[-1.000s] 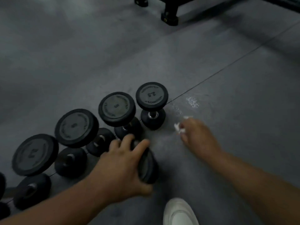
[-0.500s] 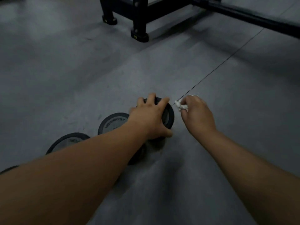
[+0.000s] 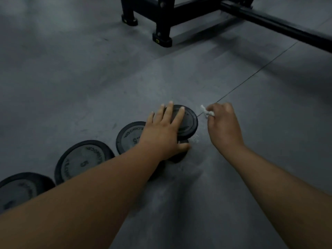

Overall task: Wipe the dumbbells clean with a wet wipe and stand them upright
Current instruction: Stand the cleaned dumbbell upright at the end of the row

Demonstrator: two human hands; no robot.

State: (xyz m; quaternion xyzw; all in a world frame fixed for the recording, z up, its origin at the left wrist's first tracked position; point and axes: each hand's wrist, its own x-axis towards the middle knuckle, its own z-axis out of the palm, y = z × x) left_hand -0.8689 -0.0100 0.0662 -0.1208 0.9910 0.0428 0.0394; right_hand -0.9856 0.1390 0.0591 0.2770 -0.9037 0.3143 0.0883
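the left hand is laid, fingers straight, on the upright end dumbbell; a wet wipe is pinched in the right hand beside it. the grey floor is crossed by a seam. three other dumbbells are ranged leftward, a black frame beyond.

Prob. gym: dumbbells in row, rubber floor, black equipment frame.

Dim, bluish cast; soft overall blur; faint shadows; wide-angle bending at edges.
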